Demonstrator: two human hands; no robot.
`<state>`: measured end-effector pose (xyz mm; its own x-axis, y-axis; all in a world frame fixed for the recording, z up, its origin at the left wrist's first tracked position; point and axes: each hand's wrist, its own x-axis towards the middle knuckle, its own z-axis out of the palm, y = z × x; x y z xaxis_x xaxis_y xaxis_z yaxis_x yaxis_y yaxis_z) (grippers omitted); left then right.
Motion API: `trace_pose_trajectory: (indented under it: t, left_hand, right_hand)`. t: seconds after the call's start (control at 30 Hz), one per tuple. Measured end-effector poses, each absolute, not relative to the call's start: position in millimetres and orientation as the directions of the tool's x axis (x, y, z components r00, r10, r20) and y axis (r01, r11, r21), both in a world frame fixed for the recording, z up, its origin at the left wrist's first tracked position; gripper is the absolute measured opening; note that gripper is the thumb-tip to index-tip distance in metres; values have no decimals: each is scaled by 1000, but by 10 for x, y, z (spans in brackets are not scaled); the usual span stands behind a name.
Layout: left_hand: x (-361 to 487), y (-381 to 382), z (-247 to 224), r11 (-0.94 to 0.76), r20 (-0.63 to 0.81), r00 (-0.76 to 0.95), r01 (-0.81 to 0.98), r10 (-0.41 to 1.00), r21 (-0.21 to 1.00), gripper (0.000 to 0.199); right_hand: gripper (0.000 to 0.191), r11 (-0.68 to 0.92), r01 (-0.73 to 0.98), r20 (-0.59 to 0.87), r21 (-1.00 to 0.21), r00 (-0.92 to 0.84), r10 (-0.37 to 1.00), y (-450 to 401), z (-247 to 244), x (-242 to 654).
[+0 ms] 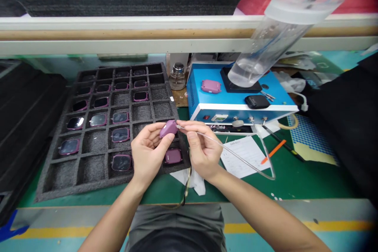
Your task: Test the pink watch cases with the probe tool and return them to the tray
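Note:
Between the fingers and thumb of my left hand (pixel 149 153) is a purple smartwatch case (pixel 169 128), tilted on its side. My right hand (pixel 203 147) pinches the end of a clear thin tube (pixel 236 157), whose tip meets the right edge of the case. From there the tube loops to the front of a blue machine (pixel 243 111). Both hands are over the right edge of a dark foam tray (pixel 94 141), where several purple watch cases lie in compartments. Just below my fingers, another purple case (pixel 173 156) rests in the tray.
On the blue machine stand a clear cylinder (pixel 251 59) with liquid, a purple case (pixel 211 86) and a black case (pixel 256 101). A glass bottle (pixel 177 76) is behind the tray. Right lie a paper sheet (pixel 240 155) and an orange stick (pixel 273 152). A shelf rail (pixel 147 33) crosses above.

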<state>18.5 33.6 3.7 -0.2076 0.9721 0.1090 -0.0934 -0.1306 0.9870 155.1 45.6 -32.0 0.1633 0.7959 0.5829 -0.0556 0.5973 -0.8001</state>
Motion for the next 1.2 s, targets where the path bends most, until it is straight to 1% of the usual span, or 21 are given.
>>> trace_pose_trajectory:
  t: [0.23,0.47,0.73,1.2]
  left_hand:
    - [185,334,41,-129,106,-211,-100,972,987,33]
    - [183,334,51,-125,102,-207,-101,973,987,33]
    - [192,343,44,-151,125,-213,-108,969,983,32]
    - [194,353,36,-168,140,-208,-127,968,977,29]
  right_hand:
    - [16,601,-76,585,-795,163,794,453,-327,1553]
    - [15,597,-61,581,-800,166,796,459,-317,1554]
    - [15,600,-48,586,-798,168,793,457,-301,1553]
    - [17,585,-78,569,-807,162,806,449,-289,1559]
